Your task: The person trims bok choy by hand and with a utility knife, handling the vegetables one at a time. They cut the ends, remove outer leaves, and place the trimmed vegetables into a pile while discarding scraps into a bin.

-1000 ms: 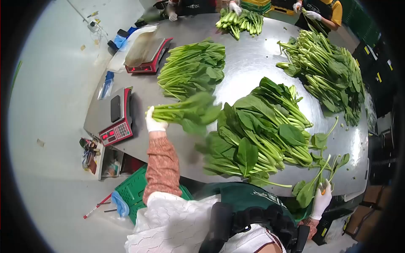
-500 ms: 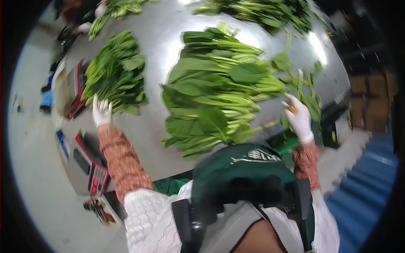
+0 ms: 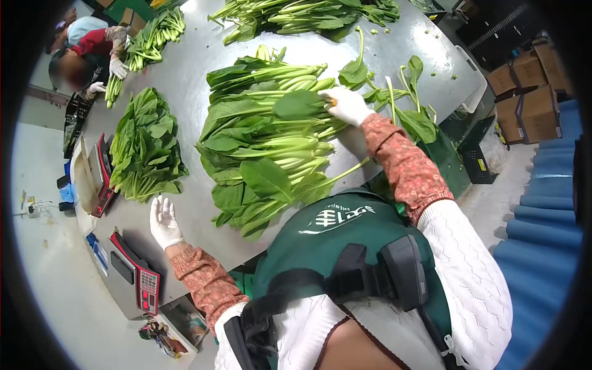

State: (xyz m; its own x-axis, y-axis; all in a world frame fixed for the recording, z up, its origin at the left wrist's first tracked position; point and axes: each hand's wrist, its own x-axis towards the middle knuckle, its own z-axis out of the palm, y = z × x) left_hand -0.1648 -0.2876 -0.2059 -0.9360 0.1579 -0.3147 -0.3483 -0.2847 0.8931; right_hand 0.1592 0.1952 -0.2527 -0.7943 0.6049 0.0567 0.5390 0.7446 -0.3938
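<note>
A wide pile of leafy greens (image 3: 265, 132) lies on the metal table (image 3: 203, 228), stems pointing right. My right hand (image 3: 346, 106), in a white glove, is closed at the stem ends, at the edge of a large leaf; a small orange item shows between its fingers. My left hand (image 3: 164, 222), also gloved, has its palm up and fingers apart, holding nothing. It is just below a second heap of greens (image 3: 147, 145) on the left.
Two red scales (image 3: 148, 290) stand along the left edge. Loose sprigs (image 3: 419, 123) lie to the right, more greens (image 3: 296, 15) at the far side. A co-worker's gloved hands (image 3: 117, 68) are by greens at upper left. Cardboard boxes (image 3: 527, 117) stand at right.
The view has shifted. My right hand has moved left from beside the pile onto the stem ends. My left hand is now below the left heap, no longer against it. The co-worker shows more fully.
</note>
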